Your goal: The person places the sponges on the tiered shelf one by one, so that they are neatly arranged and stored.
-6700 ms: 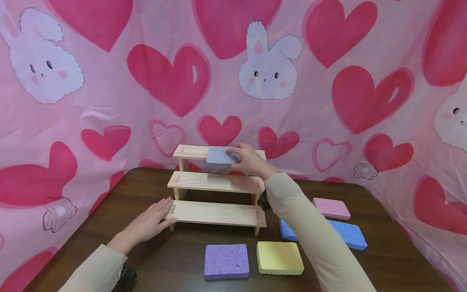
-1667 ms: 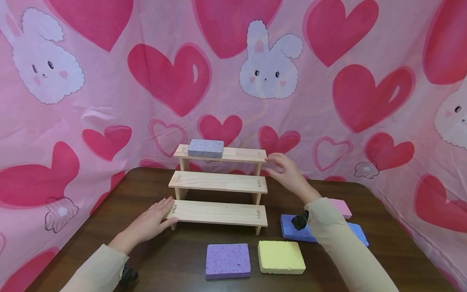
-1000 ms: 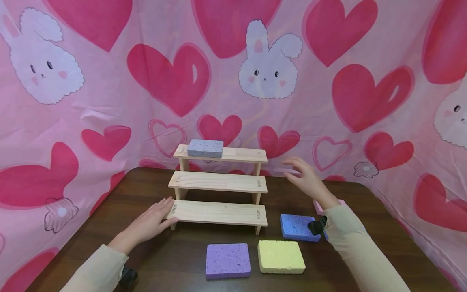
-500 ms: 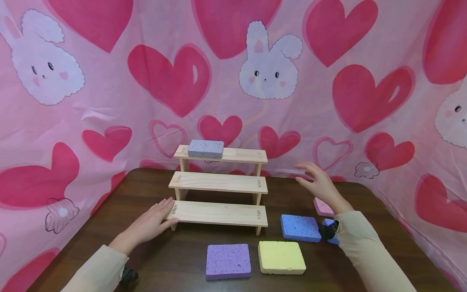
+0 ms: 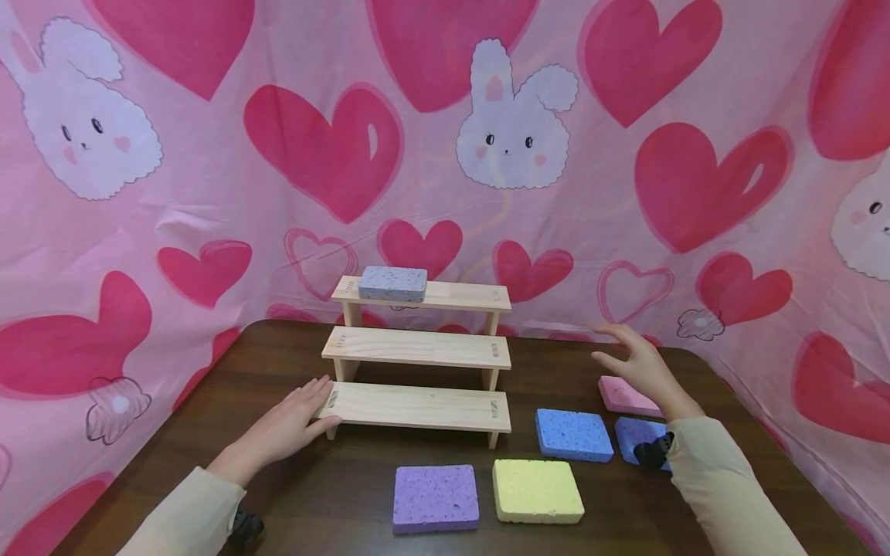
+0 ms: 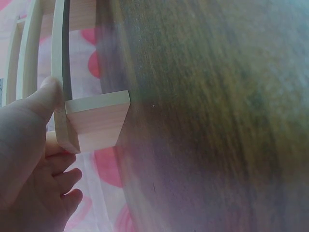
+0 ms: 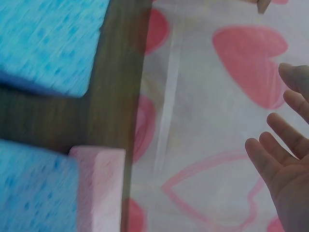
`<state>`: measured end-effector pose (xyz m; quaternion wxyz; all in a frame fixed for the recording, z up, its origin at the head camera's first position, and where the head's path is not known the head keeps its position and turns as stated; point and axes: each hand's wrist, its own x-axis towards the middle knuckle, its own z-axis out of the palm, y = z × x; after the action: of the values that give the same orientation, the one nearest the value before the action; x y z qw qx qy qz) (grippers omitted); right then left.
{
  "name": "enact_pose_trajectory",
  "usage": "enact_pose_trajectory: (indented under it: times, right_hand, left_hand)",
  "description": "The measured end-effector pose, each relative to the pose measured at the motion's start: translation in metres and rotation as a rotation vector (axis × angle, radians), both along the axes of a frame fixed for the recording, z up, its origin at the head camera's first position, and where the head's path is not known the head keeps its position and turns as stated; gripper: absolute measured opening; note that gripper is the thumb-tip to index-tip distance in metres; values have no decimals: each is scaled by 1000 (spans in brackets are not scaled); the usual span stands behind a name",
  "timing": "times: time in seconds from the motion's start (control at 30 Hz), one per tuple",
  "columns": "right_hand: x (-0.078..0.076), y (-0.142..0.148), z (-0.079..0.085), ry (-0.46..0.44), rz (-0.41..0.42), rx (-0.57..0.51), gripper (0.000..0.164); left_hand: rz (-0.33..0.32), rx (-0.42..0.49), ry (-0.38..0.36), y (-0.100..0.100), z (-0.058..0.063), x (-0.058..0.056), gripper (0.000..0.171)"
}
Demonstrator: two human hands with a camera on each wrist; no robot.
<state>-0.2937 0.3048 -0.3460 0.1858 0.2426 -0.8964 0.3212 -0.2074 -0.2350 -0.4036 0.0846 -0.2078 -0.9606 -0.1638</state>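
A three-step wooden stand (image 5: 417, 405) is on the table. My left hand (image 5: 285, 421) holds the left end of its lowest step, thumb at the front edge and fingers at the far corner. In the left wrist view the thumb and index finger straddle that plank (image 6: 62, 53). A pale blue sponge (image 5: 392, 284) lies on the top step, towards its left end. My right hand (image 5: 643, 371) hovers above the pink sponge (image 5: 621, 394), fingers loosely extended and holding nothing. Two blue sponges, a nearer one (image 5: 573, 435) and one partly under the wrist (image 5: 629, 434), lie close by.
A purple sponge (image 5: 436, 499) and a yellow sponge (image 5: 538, 492) lie side by side in front of the stand. The dark wooden table (image 5: 313, 510) ends against a pink cloth (image 5: 431, 201) with hearts and rabbits.
The right hand has let go of the pale blue sponge, now further left on the top step. It has moved right and nearer, over the pink sponge. The left hand stays put.
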Motion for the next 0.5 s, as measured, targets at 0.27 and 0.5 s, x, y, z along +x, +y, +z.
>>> enact_pose_trajectory:
  times: [0.27,0.5]
  right_hand:
    - [7,24,-13,-128,-86,-1,50]
    - [11,41,-24,-158,-139,39,50]
  left_hand:
    - [1,-1,-11,-1,0,0,67]
    - [0,-2,-8,0,0,-1,67]
